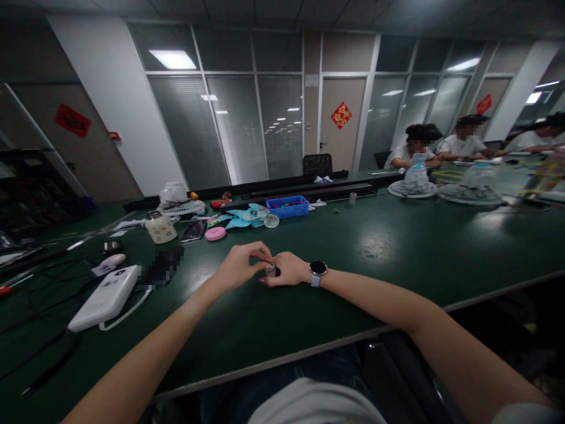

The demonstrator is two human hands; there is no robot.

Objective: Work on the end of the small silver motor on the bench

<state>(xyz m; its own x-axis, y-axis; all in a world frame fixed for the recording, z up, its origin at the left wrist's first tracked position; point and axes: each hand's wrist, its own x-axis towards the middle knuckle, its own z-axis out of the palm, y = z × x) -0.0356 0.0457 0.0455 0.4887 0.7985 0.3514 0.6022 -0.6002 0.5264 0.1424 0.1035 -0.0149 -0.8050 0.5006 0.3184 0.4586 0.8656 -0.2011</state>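
A: Pinching a small dark cylindrical part, the left hand and right hand meet fingertip to fingertip, both grasping it just above the green table.

B: Reason for the two-handed grip?

A: Judged: the part is small, so each hand steadies one side. Its axis appears roughly upright; the fingers hide most of it.

B: Surroundings?

A: Left of the part lies a white power bank; beyond the part, a blue tray.
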